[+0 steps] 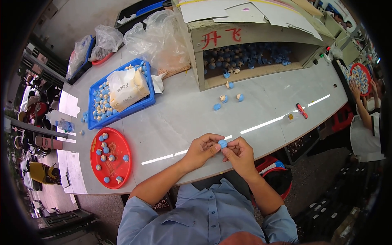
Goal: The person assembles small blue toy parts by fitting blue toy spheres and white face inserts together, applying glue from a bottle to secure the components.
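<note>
Close to the table's front edge, a small rounded blue piece is pinched between the fingertips of both hands. My left hand grips its left side with thumb and fingers closed. From the other side my right hand presses on it, fingers bent. Farther off lie a few loose blue-and-cream pieces, like tiny doll heads, one of them a blue-and-cream piece. A red round tray at the left holds several similar pieces.
A blue crate of such pieces, with a cream packet on top, stands at the far left. Behind is an open-fronted box full of pieces. A red tube lies at the right. A co-worker handles a red tray.
</note>
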Motion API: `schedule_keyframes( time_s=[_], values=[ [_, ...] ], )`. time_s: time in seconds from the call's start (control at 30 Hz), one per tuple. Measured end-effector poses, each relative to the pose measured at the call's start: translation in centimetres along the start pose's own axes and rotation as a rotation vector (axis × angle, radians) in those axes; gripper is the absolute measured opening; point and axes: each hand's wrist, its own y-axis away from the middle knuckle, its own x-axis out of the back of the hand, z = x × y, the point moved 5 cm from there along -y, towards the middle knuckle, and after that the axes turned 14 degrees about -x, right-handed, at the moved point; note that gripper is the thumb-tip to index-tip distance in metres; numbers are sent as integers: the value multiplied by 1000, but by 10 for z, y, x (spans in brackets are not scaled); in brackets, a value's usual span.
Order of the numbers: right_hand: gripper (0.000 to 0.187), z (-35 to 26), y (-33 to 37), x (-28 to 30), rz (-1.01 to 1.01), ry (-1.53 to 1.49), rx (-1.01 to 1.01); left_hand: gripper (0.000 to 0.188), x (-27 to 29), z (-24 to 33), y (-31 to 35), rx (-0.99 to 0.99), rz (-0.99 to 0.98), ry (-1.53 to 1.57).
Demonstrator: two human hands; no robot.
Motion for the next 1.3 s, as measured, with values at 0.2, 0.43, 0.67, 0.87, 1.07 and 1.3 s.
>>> schedule_keyframes(
  time_s=[0.2, 0.43, 0.67, 0.87, 1.07, 1.3],
  values=[
    [15, 1, 1, 0, 8, 61, 23, 39, -1, 2, 1, 40, -28, 3],
    [12, -7, 7, 1, -8, 127, 53, 39, -1, 2, -1, 41, -30, 19],
    [24, -27, 40, 81, 749, 419, 465, 37, 9, -2, -2, 26, 27, -30],
    [53, -73, 33, 176, 1322, 751, 400, 33, 8, 2, -6, 21, 29, -55],
    [40, -79, 1, 210, 1238, 900, 283, 35, 13, 1, -8, -10, 61, -41],
    [23, -57, 4, 142, 551, 275, 375, 38, 18, 1, -12, -1, 58, -4]
  ],
)
